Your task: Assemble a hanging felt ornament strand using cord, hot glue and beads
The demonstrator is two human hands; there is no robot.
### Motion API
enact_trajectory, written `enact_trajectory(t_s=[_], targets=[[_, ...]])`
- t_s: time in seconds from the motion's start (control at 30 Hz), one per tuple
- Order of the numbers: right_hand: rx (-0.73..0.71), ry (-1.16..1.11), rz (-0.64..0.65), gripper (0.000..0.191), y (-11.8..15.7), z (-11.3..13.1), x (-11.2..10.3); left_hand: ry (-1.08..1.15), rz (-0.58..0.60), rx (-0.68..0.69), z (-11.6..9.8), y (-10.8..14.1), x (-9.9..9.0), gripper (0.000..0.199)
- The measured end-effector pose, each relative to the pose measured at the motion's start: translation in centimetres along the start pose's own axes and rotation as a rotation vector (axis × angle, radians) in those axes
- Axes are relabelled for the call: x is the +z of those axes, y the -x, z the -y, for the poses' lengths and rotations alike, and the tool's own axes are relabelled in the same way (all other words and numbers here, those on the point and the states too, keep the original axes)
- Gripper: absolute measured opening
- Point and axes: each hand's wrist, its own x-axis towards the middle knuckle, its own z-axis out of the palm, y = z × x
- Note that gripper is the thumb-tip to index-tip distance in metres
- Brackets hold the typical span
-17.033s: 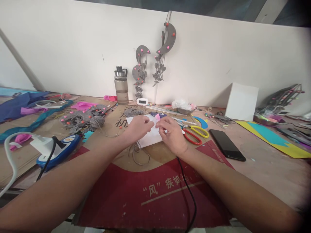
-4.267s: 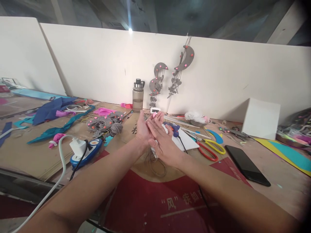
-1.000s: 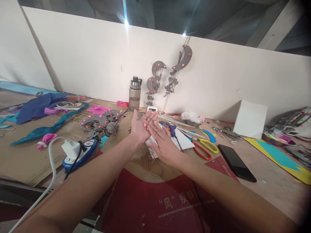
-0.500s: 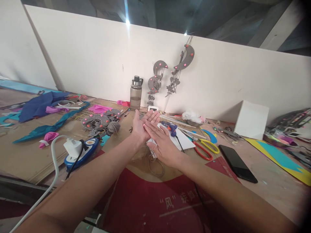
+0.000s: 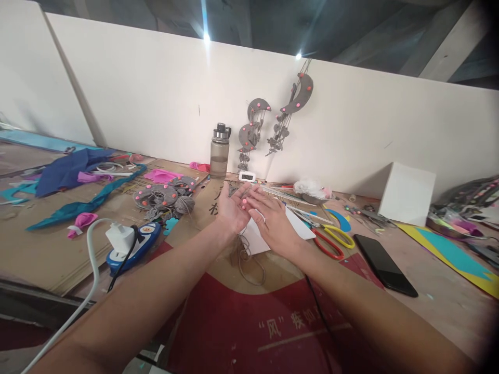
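My left hand [image 5: 232, 208] is turned palm up above the table, its fingers stretched out. A small pink ball [image 5: 244, 201] rests on that palm, near the base of the fingers. My right hand [image 5: 271, 215] is palm down with straight fingers, close beside the ball and partly over the left fingers. From this angle I cannot tell whether the right fingers touch the ball. Beneath the hands lie a white board [image 5: 300, 228] and a loop of thin grey cord [image 5: 255, 283].
Scissors with red and yellow handles [image 5: 339, 236] and a black phone [image 5: 384, 265] lie to the right. Grey felt pieces with pink dots [image 5: 159, 196] and a blue power strip [image 5: 136, 252] are left. A water bottle [image 5: 220, 156] and small clock [image 5: 247, 177] stand behind.
My right hand has shifted off the left palm toward the right, uncovering the pink ball. The glue gun seen earlier on the white board is now hidden behind my right hand.
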Motion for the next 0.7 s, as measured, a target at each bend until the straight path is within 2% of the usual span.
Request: enact_trajectory(t_s=[0.13,0.27,0.37,0.5,0.63,0.7], targets=[[0.065,-0.055,-0.085,0.033,-0.6,-0.3,0.0,0.016,0.011,-0.064,0.7,-0.1,-0.2,0.056],[0.062,0.107,-0.101,0.032,-0.9,-0.9,0.0,-0.006,0.007,-0.148,1.5,-0.3,-0.1,0.05],[-0.009,0.191,-0.075,0.031,-0.7,-1.7,0.0,-0.06,0.013,-0.143,1.7,-0.7,0.0,0.031],[-0.102,-0.002,-0.131,0.028,-0.8,-2.3,-0.7,-0.067,0.033,-0.067,1.7,-1.2,-0.2,0.021],[-0.007,-0.231,-0.298,0.036,-2.6,-2.0,-1.4,-0.036,0.068,-0.093,2.2,-1.1,-0.5,0.019],[0.029,-0.244,-0.297,0.044,-3.9,-1.4,-1.1,-0.05,0.046,-0.12,2.7,-0.8,-0.4,0.02]])
